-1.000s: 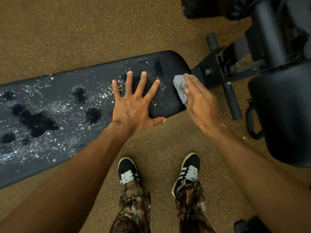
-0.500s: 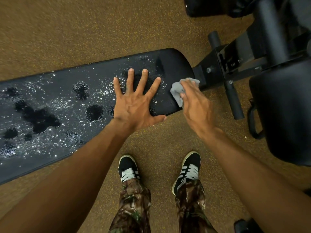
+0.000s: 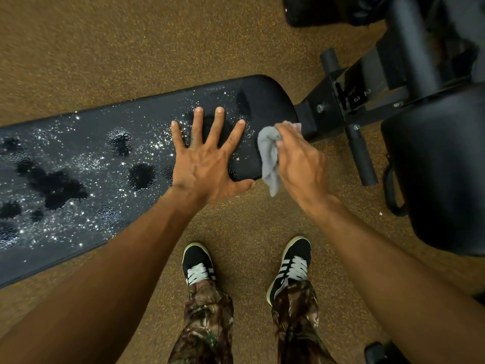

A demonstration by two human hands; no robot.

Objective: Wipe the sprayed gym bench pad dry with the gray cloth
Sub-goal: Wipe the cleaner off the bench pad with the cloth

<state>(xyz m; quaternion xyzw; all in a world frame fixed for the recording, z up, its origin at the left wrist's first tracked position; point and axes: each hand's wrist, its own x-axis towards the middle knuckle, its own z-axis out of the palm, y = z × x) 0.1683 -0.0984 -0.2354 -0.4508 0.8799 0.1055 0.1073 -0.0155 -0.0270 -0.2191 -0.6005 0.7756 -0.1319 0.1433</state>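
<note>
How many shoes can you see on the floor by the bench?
2. The left shoe, black with white laces, stands on the floor below the left hand; the right shoe stands beside it, below the right hand holding the gray cloth. No others show.

Digit "3" on black adj. bracket, right of pad; neighbouring mark unreadable.

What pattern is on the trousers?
Camouflage, in brown and green, on the trousers; the head view shows it.
</note>
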